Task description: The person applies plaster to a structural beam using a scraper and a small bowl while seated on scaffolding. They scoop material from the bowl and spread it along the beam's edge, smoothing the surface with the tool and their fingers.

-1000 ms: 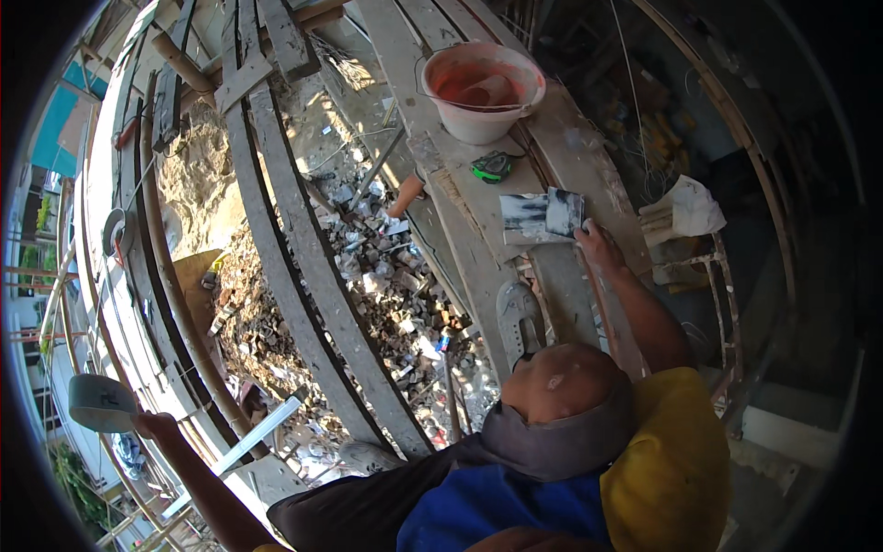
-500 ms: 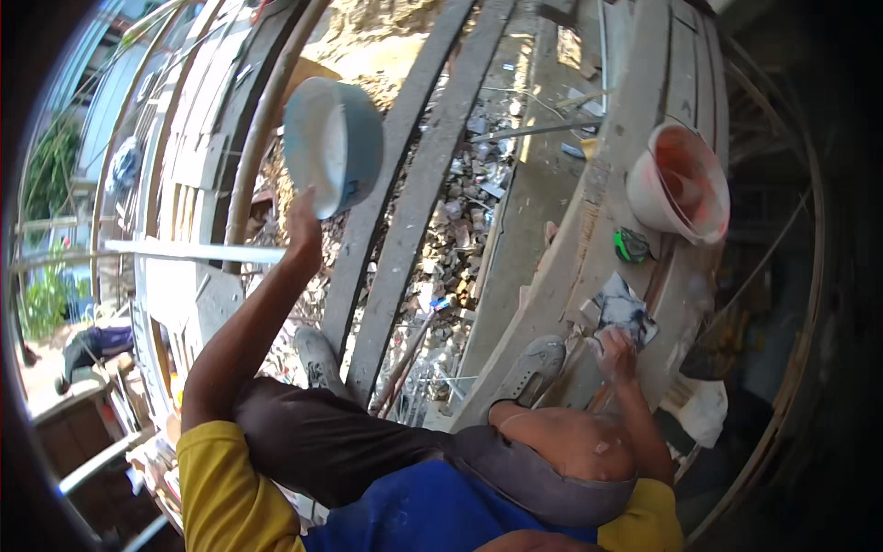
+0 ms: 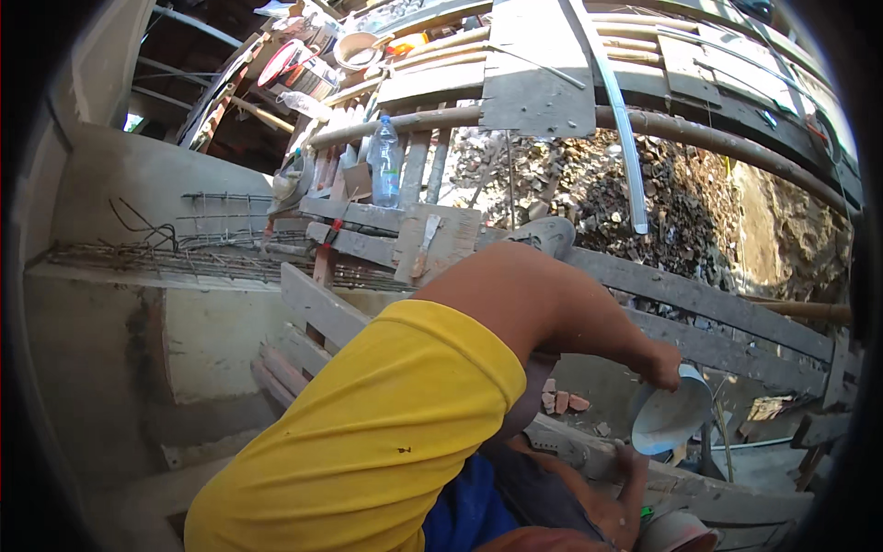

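Gripping the tub (image 3: 671, 423) by its rim, the left hand (image 3: 660, 366) holds it tilted; the right hand (image 3: 631, 462) is just beside the tub, though what it grasps cannot be told; a pail (image 3: 664, 529) is near it; a scraper (image 3: 428, 243) lies on a board (image 3: 461, 239), well apart.

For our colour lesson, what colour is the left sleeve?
Yellow; the sleeve shows best in the head view.

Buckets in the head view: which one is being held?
The pale blue bucket, gripped at its edge by the left hand. The red-rimmed bucket at upper left and the white bucket cut off at the lower edge are unheld.
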A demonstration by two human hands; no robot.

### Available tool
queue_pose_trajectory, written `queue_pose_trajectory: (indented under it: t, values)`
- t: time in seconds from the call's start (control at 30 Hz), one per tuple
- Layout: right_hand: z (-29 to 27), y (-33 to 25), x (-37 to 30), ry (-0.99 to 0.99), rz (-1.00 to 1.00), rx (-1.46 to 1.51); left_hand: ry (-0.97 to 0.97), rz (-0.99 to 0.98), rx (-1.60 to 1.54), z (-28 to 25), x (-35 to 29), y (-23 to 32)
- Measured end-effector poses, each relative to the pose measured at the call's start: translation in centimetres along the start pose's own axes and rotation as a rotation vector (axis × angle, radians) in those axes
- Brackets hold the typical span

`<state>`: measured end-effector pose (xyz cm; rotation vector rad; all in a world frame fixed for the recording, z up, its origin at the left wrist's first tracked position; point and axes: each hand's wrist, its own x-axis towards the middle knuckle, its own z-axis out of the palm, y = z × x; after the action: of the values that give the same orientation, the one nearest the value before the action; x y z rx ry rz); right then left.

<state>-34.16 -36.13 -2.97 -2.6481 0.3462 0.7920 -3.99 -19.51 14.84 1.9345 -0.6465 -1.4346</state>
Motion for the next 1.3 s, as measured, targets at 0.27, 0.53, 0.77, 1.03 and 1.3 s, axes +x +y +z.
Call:
queue_pose_trajectory:
  t: [0.27,0.53,0.77,1.03,1.3]
  values:
    - [-4.4,-3.2,0.9,-0.813,0.441,0.038,0.127,0.06,0.001,-3.3,0.5,2.4]
    - [-7.1,-8.2,-3.8,-0.62,0.383,0.258,0.167,0.096,-0.246,-5.1,0.0,4.2]
    - [-11.9,-15.0,-7.7,-0.276,0.248,0.567,0.154,0.099,-0.167,-5.5,-0.3,3.8]
    - [-17.4,-23.3,-11.5,0.074,-0.001,0.781,0.231,0.065,-0.283,-5.9,-0.6,3.8]
    - [-8.0,-14.6,-2.3,-0.297,0.143,0.185,0.444,0.08,-0.25,-7.4,3.4,3.9]
